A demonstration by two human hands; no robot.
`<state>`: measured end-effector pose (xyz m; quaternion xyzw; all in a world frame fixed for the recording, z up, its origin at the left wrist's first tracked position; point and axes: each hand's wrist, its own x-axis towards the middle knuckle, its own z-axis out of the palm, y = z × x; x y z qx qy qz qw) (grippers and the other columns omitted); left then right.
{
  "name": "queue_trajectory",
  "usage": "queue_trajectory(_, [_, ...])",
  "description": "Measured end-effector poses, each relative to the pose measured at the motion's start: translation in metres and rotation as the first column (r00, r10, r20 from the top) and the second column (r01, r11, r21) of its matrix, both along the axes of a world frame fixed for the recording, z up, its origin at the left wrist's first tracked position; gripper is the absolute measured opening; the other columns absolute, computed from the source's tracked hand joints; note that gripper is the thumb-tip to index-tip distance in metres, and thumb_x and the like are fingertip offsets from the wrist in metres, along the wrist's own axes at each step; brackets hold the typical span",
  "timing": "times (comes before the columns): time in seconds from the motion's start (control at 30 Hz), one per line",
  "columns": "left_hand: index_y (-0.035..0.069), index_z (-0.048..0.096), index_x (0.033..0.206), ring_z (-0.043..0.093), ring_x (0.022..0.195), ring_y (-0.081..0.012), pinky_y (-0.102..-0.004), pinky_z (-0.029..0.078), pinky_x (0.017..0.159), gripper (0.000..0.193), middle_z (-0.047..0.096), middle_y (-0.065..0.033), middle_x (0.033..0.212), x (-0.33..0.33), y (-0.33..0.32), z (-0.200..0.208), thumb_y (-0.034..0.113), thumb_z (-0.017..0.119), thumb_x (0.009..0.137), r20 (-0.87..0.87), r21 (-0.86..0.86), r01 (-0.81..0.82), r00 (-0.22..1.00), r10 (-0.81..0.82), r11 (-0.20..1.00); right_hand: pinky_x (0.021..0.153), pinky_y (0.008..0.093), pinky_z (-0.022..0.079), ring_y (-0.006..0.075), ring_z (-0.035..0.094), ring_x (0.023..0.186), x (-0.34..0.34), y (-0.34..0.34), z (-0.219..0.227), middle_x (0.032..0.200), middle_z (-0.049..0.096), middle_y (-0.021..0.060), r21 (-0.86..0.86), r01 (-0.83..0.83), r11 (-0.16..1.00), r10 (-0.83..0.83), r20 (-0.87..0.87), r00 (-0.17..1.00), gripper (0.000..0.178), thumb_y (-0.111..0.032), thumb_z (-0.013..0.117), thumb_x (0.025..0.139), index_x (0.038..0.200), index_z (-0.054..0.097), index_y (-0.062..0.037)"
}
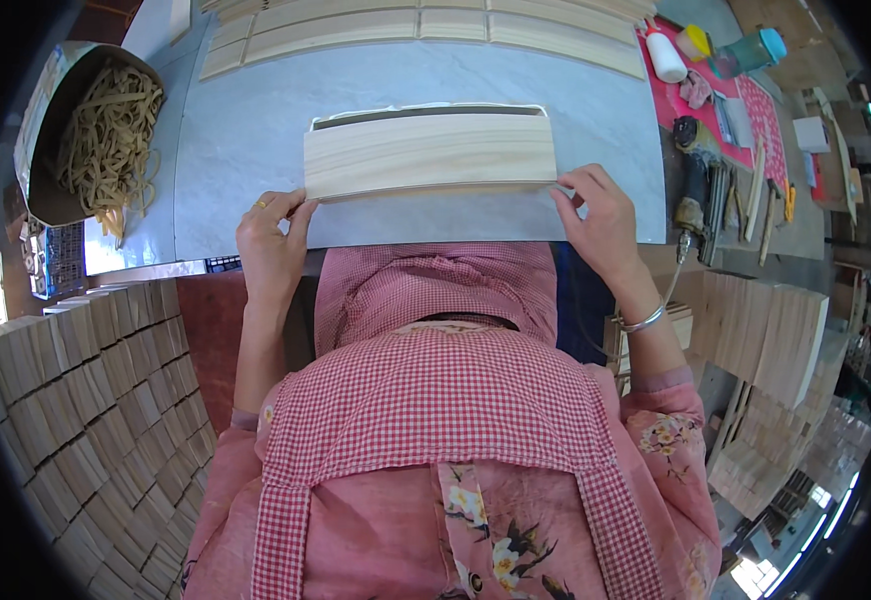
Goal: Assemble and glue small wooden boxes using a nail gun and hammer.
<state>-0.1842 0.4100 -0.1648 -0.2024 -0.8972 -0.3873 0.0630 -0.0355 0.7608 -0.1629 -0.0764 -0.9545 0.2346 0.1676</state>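
A long wooden box (pixel 430 155) with a pale, smooth-grained panel facing me lies on the blue-grey tabletop. A narrow dark opening and a thin white rim show along its far edge. At the box's near left corner, my left hand (pixel 274 235) pinches with thumb and fingertips; a ring is on one finger. My right hand (pixel 601 220), a bangle on its wrist, grips the near right corner in the same way. Both palms stay off the box.
Wooden pieces (pixel 446 25) lie in rows along the far edge. A container of tan bands (pixel 111 140) stands at left. At right are a white glue bottle (pixel 666 55), a teal jar (pixel 751 52) and a corded tool (pixel 693 180). Wood blocks (pixel 106 400) are stacked below left.
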Motion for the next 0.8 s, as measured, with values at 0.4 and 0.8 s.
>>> queue_trajectory(0.4, [-0.005,0.075,0.095,0.058,0.067,-0.0196,-0.0307,0.048,0.065,0.014,0.068,-0.0093,0.081,0.004,-0.003,-0.001,0.000,0.076,0.082,-0.003,-0.004,0.020,1.000,-0.020,1.000,0.060,0.0284,0.045,0.0174,0.055,0.062,-0.005,0.005,0.000,0.082,0.061,0.0039,0.144,-0.093,0.985,0.097,-0.019,0.995,0.005,0.003,0.071,0.083,0.086,0.070,-0.0009])
queue_trajectory(0.8, [-0.003,0.072,0.100,0.060,0.077,-0.0203,-0.0314,0.050,0.074,0.012,0.069,-0.0095,0.087,-0.011,-0.022,-0.019,0.001,0.071,0.088,0.005,-0.118,0.076,0.997,-0.076,0.990,0.063,0.0341,0.046,0.0242,0.055,0.065,-0.003,0.024,-0.023,0.086,0.060,0.0055,0.051,-0.091,0.995,0.097,-0.117,0.988,0.005,-0.012,0.067,0.086,0.088,0.066,-0.0075])
